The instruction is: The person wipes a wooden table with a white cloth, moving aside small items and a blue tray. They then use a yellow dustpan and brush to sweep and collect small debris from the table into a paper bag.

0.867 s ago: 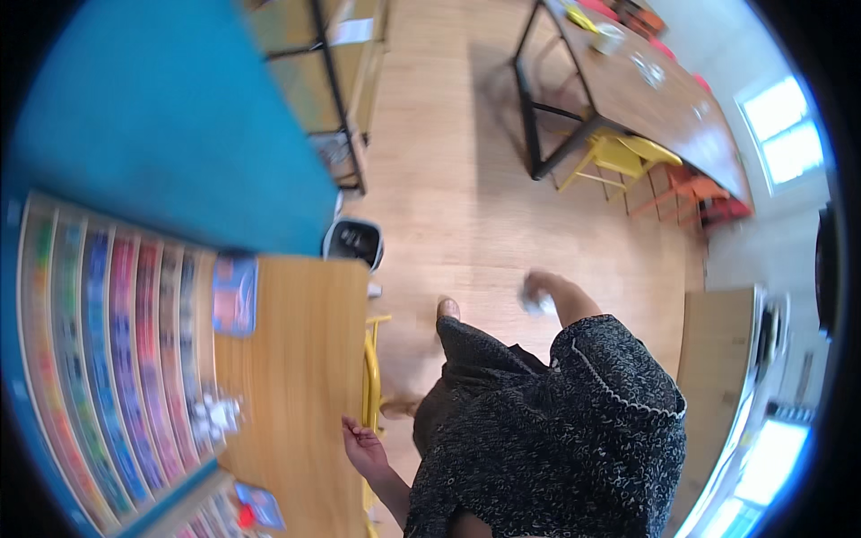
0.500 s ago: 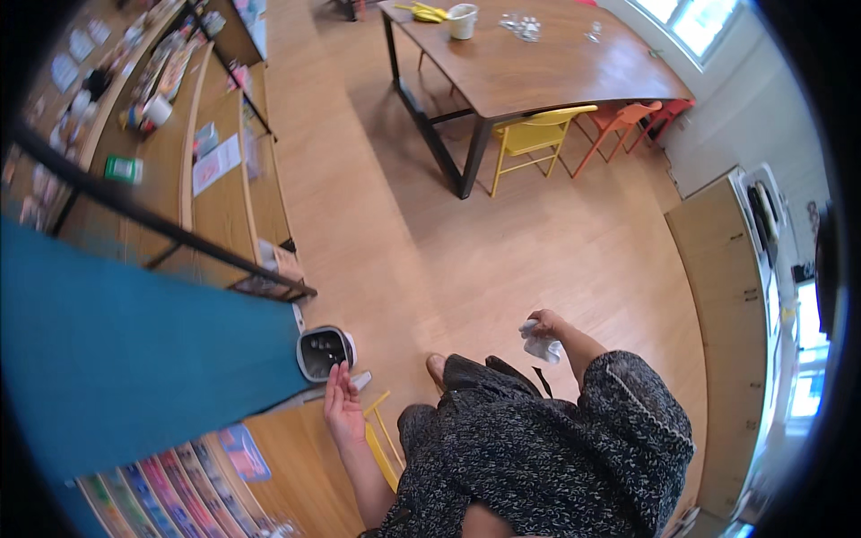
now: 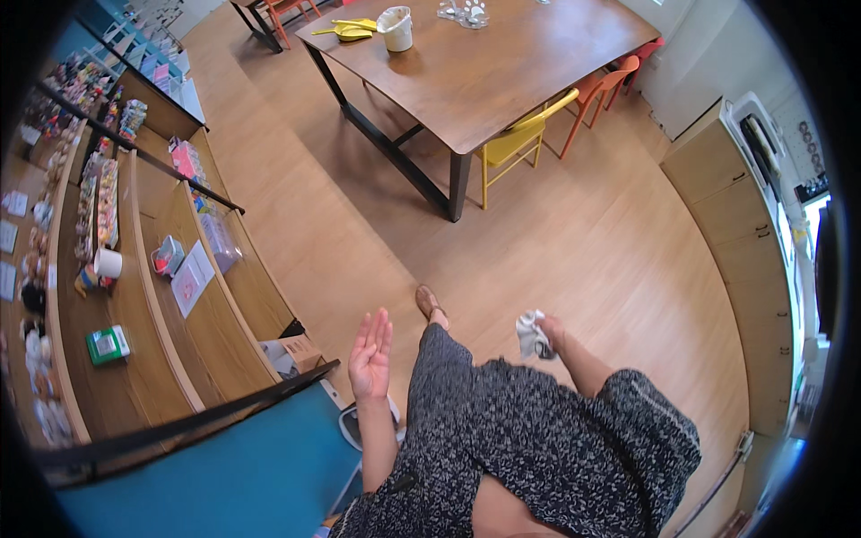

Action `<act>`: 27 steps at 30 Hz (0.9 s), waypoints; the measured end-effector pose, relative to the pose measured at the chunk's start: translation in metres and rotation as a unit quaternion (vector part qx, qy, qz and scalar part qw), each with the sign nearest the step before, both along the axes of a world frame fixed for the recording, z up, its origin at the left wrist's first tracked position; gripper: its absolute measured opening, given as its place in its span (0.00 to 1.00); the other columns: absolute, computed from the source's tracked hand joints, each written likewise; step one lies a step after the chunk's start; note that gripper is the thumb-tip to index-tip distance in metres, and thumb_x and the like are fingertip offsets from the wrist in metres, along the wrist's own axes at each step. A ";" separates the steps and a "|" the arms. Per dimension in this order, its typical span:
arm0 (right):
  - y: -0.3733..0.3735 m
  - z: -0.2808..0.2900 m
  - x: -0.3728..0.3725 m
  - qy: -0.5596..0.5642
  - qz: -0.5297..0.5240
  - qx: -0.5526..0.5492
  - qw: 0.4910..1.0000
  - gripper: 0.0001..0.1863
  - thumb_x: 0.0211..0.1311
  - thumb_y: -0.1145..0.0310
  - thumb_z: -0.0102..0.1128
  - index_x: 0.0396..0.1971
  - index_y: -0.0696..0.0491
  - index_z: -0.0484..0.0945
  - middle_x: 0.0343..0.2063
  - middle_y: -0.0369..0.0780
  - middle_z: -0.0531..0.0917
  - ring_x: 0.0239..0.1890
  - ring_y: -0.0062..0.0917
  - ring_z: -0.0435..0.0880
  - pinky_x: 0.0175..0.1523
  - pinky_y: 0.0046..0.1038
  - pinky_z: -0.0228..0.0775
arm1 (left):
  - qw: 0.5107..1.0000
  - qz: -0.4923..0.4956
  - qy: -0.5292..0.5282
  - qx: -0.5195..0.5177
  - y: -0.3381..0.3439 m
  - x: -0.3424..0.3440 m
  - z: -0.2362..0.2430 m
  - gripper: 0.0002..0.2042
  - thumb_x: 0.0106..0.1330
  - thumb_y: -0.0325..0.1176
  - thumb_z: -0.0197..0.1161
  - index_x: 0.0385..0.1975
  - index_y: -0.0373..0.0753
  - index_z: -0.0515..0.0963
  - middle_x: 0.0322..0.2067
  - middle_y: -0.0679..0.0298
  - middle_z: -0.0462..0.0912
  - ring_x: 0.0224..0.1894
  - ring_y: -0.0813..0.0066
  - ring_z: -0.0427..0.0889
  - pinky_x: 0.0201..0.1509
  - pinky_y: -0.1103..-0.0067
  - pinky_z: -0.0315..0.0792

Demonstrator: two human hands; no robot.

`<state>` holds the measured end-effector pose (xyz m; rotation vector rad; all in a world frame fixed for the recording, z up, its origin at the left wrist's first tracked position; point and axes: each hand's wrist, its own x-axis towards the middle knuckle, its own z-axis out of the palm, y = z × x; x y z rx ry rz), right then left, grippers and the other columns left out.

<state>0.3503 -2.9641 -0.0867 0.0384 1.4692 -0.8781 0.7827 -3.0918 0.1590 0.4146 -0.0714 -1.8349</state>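
My left hand (image 3: 369, 360) is raised with its fingers stretched out and nothing in it. Just below it, partly hidden by my forearm, is a small bin (image 3: 348, 432) with a grey rim. In my right hand (image 3: 553, 332), held out over the floor, is a crumpled white cloth (image 3: 531, 337). Its lower end hangs free of the fingers.
Ahead stands a brown table (image 3: 529, 72) bearing a white bucket (image 3: 395, 32) and a yellow dustpan (image 3: 350, 30). A yellow chair (image 3: 516, 143) is beside it. Wooden shelves (image 3: 152, 341) with small goods line the left; low cabinets (image 3: 731, 224) run along the right.
I have stepped forward, so the table looks nearer and the bin has slipped back beside my left forearm. The cloth stays in my right hand.
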 end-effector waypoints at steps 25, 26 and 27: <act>-0.705 0.156 0.059 0.721 0.193 -0.166 0.645 0.32 0.56 0.64 0.62 0.63 0.47 0.68 0.63 0.46 0.68 0.65 0.42 0.66 0.70 0.50 0.50 | 0.966 -0.225 -0.108 0.062 -0.621 -0.065 0.018 0.26 0.62 0.13 0.43 0.63 0.25 0.60 0.65 0.43 0.62 0.71 0.55 0.59 0.77 0.62 0.55; -0.714 0.154 0.064 0.715 0.163 -0.174 0.658 0.31 0.56 0.65 0.63 0.62 0.48 0.69 0.63 0.46 0.69 0.65 0.41 0.66 0.70 0.49 0.50 | 0.968 -0.237 -0.079 0.033 -0.651 -0.073 0.022 0.26 0.60 0.13 0.43 0.63 0.25 0.60 0.65 0.43 0.62 0.71 0.55 0.59 0.77 0.62 0.55; -0.724 0.153 0.072 0.710 0.107 -0.214 0.662 0.28 0.53 0.69 0.63 0.58 0.52 0.71 0.58 0.47 0.74 0.61 0.41 0.70 0.67 0.44 0.56 | 0.966 -0.246 -0.072 0.039 -0.674 -0.081 0.026 0.27 0.59 0.12 0.42 0.63 0.25 0.60 0.65 0.43 0.62 0.71 0.54 0.59 0.77 0.62 0.55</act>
